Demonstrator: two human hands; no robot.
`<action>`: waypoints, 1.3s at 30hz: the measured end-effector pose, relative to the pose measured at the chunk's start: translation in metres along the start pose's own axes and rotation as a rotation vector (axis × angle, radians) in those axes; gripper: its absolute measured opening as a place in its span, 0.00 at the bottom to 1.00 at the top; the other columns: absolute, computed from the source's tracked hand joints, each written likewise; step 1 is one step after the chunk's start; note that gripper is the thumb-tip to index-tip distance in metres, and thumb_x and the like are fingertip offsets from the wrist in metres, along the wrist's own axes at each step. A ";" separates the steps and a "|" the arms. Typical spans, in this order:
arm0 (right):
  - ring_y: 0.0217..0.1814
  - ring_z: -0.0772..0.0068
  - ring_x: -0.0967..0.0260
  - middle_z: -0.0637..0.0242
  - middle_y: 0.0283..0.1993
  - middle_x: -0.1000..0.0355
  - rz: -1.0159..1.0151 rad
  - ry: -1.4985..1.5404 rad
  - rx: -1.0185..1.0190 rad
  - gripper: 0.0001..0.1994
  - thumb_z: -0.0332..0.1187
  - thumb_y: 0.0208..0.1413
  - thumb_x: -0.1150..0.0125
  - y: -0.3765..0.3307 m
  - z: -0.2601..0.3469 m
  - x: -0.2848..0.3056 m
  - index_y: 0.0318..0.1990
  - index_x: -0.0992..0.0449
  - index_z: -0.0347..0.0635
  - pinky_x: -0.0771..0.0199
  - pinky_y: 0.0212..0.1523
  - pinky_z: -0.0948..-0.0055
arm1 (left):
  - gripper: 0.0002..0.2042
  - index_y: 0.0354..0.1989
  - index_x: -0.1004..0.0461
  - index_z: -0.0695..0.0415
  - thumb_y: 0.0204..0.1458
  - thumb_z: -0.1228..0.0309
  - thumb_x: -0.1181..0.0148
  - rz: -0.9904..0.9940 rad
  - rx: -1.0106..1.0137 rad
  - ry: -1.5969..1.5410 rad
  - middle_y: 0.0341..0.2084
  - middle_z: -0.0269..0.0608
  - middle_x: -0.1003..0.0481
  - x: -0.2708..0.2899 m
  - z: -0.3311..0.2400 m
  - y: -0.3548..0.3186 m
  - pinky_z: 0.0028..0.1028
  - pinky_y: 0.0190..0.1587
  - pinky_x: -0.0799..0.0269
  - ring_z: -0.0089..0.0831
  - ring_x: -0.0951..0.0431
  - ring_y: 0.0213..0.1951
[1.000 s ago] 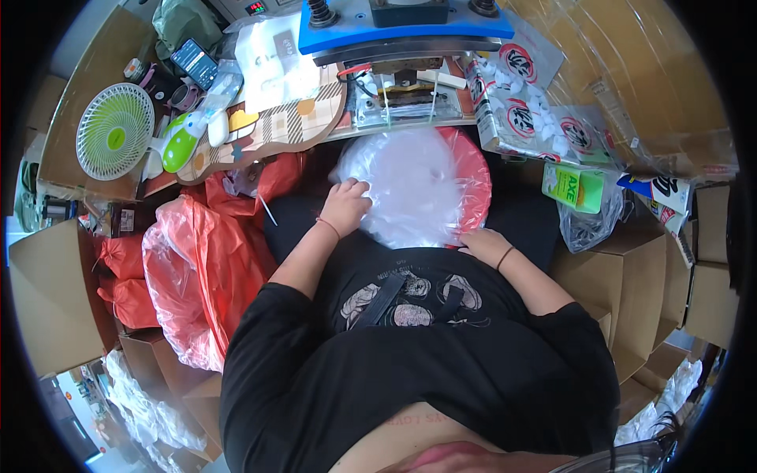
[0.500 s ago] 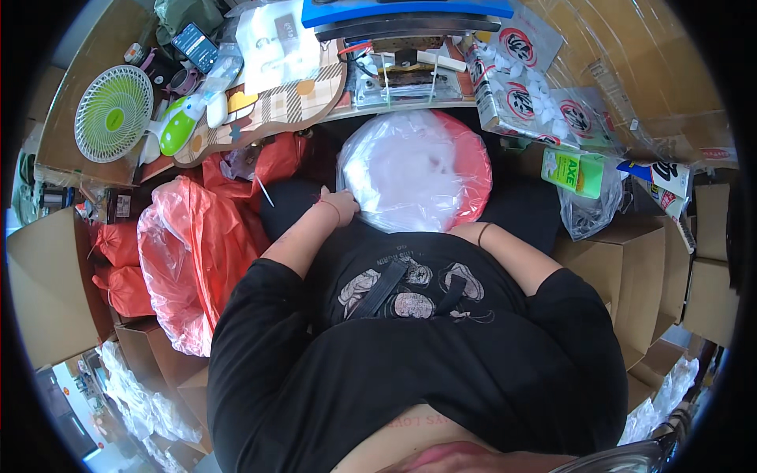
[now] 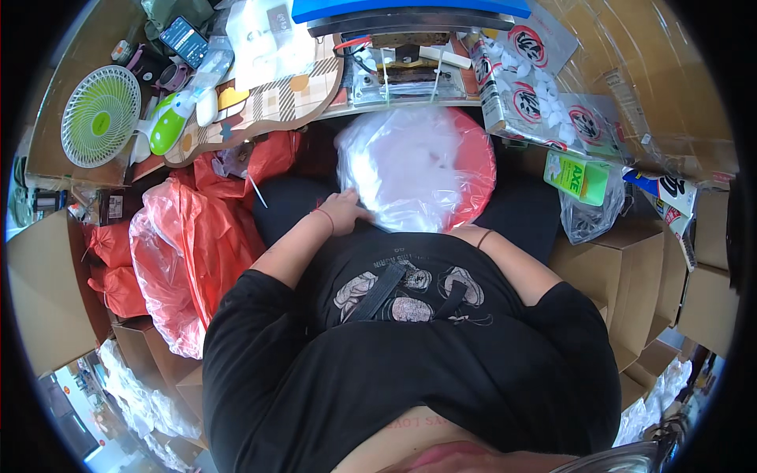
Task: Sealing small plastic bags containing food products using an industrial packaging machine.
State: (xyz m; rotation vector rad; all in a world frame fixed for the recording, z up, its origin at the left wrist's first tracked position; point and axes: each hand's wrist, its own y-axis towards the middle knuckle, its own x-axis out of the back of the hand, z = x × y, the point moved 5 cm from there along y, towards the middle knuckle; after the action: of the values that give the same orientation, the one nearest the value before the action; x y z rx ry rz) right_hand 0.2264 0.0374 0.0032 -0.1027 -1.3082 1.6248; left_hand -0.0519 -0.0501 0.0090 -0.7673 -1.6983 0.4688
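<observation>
A round red tub-like object [image 3: 475, 169] sits in front of my belly, between my dark-trousered legs. Clear plastic film [image 3: 394, 169] covers it, with a whitish mass showing underneath; what exactly lies inside I cannot make out. At its lower left edge rests my left hand [image 3: 345, 213], fingers stretched and apart, touching the film's rim without a grip on it. My right hand [image 3: 467, 232] lies by the lower right edge of the tub. Its fingers are hidden between the tub and my black shirt.
Red plastic bags [image 3: 177, 256] stand to the left. On the worktop are a green-white fan [image 3: 101, 118], a phone [image 3: 184, 41] and a sealing machine-like device [image 3: 406, 67]. Bags with small white pieces [image 3: 544, 91], a green container [image 3: 577, 177] and cardboard boxes [image 3: 611, 276] are on the right.
My left hand has turned and its fingers now spread along the tub's lower left edge. The right hand stays at the lower right edge. The whole view has shifted slightly.
</observation>
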 end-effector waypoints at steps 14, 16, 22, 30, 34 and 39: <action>0.65 0.55 0.40 0.64 0.65 0.33 0.011 -0.003 -0.052 0.26 0.58 0.61 0.59 0.014 -0.004 -0.002 0.66 0.34 0.75 0.49 0.66 0.54 | 0.19 0.58 0.25 0.29 0.60 0.63 0.50 0.175 0.293 0.162 0.72 0.50 0.50 -0.029 0.019 0.045 0.51 0.67 0.53 0.43 0.58 0.75; 0.67 0.52 0.41 0.63 0.67 0.35 0.065 -0.034 -0.033 0.25 0.57 0.60 0.58 0.017 -0.003 -0.005 0.65 0.33 0.74 0.49 0.66 0.53 | 0.19 0.59 0.25 0.29 0.60 0.63 0.50 0.095 0.332 0.174 0.73 0.50 0.51 -0.027 0.030 0.051 0.54 0.66 0.54 0.44 0.58 0.75; 0.74 0.58 0.48 0.61 0.71 0.39 -0.076 -0.109 -0.204 0.26 0.53 0.62 0.58 0.051 -0.032 -0.016 0.66 0.33 0.64 0.58 0.72 0.50 | 0.20 0.59 0.25 0.30 0.59 0.62 0.50 -0.095 0.344 0.176 0.74 0.51 0.53 -0.001 0.022 0.046 0.57 0.67 0.55 0.47 0.59 0.75; 0.70 0.57 0.40 0.60 0.66 0.32 -0.137 -0.377 -0.025 0.21 0.49 0.61 0.54 0.029 0.007 0.014 0.56 0.22 0.58 0.63 0.71 0.38 | 0.18 0.55 0.22 0.30 0.57 0.63 0.47 -0.009 0.251 0.057 0.72 0.52 0.48 0.004 0.034 0.035 0.59 0.69 0.58 0.51 0.60 0.75; 0.64 0.60 0.32 0.57 0.59 0.27 -0.484 -0.381 0.022 0.17 0.48 0.57 0.46 0.042 -0.023 0.003 0.48 0.18 0.55 0.53 0.69 0.41 | 0.17 0.51 0.19 0.34 0.55 0.65 0.47 -0.188 0.250 0.060 0.65 0.56 0.37 0.016 0.038 0.016 0.62 0.67 0.54 0.49 0.49 0.72; 0.59 0.55 0.29 0.53 0.55 0.25 -0.171 0.386 -0.045 0.15 0.40 0.55 0.42 0.038 -0.059 0.022 0.45 0.18 0.45 0.34 0.60 0.59 | 0.12 0.45 0.20 0.46 0.57 0.68 0.47 -0.495 0.349 -0.533 0.54 0.57 0.29 0.029 0.108 0.031 0.51 0.59 0.35 0.51 0.29 0.57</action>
State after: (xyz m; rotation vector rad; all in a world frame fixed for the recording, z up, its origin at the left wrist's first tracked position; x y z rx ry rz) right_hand 0.2271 0.0974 -0.0391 -0.3076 -1.0257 1.3502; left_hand -0.1513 0.0015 -0.0198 0.0557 -2.1323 0.6293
